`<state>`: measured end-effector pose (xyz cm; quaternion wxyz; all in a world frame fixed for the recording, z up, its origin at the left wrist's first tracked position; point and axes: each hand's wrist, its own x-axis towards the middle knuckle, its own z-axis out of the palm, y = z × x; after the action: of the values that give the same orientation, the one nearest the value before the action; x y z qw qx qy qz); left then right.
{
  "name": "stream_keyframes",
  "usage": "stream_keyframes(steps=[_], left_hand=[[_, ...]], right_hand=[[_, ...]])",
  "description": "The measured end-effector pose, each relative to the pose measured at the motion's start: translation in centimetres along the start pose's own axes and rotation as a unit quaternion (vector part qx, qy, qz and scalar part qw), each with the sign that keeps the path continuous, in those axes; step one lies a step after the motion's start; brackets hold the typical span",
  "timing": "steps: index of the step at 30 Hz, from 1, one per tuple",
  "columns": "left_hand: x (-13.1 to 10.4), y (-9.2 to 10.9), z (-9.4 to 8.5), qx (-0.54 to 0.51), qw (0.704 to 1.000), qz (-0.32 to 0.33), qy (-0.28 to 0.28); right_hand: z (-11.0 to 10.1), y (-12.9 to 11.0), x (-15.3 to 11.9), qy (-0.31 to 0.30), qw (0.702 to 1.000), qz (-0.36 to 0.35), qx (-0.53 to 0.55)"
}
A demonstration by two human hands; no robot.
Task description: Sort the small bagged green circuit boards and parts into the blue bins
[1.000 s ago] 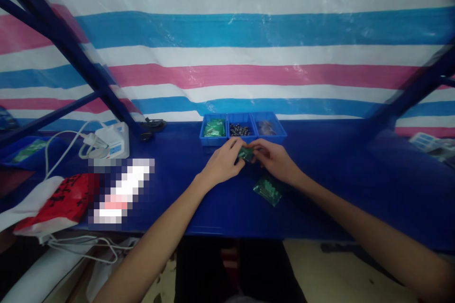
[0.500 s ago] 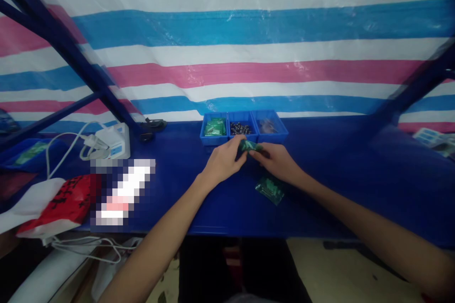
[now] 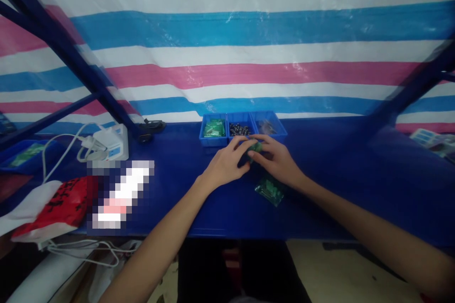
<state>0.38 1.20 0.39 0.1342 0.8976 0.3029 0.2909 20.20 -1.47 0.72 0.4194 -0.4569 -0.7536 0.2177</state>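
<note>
Between my two hands is a small green packet [image 3: 255,148], mostly covered by fingers. My left hand [image 3: 227,160] curls round its left side, and my right hand [image 3: 279,158] pinches it from the right with thumb and fingers. A second green packet [image 3: 270,191], shiny like clear film over a green piece, lies flat on the blue table [image 3: 220,213] just below my right hand. Behind my hands stand three joined blue bins: a left bin [image 3: 213,141] with green packets, a middle bin [image 3: 240,117] with small dark and shiny parts, and a right bin [image 3: 279,123] with clear bags.
At the left are a white power strip [image 3: 113,144] with cables, a red and white bag [image 3: 67,203] and a blue tray [image 3: 14,165] holding green pieces. A dark object [image 3: 152,126] lies near the frame post. Striped sheeting [image 3: 249,28] hangs behind.
My fingers have closed further over the green packet, so less of it shows, and it is turned more upright. The packet on the table has stayed in place.
</note>
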Motion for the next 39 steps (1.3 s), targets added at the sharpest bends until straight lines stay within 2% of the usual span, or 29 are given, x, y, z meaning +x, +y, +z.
stream_keyframes(steps=[7, 16, 25, 31, 35, 39], left_hand=[[0.0, -0.5, 0.2, -0.017, 1.0, -0.002, 0.006], [0.1, -0.1, 0.3, -0.003, 0.995, -0.066, 0.08], [0.0, 0.6, -0.4, -0.006, 0.999, -0.031, 0.019], [-0.1, 0.3, 0.0, 0.022, 0.999, -0.019, -0.034], [0.0, -0.1, 0.3, 0.026, 0.999, -0.03, -0.032], [0.1, -0.2, 0.5, -0.013, 0.997, -0.07, -0.006]], right_hand=[[0.0, -0.1, 0.1, 0.005, 0.999, 0.03, 0.035], [-0.1, -0.6, 0.0, 0.004, 0.998, 0.017, 0.058], [-0.6, -1.6, -0.2, 0.016, 0.996, 0.008, 0.085], [-0.2, -1.5, -0.5, 0.002, 0.987, 0.03, 0.159], [0.1, -0.8, -0.4, 0.004, 0.986, 0.033, 0.165], [0.0, 0.2, 0.2, 0.068, 0.994, 0.041, 0.079]])
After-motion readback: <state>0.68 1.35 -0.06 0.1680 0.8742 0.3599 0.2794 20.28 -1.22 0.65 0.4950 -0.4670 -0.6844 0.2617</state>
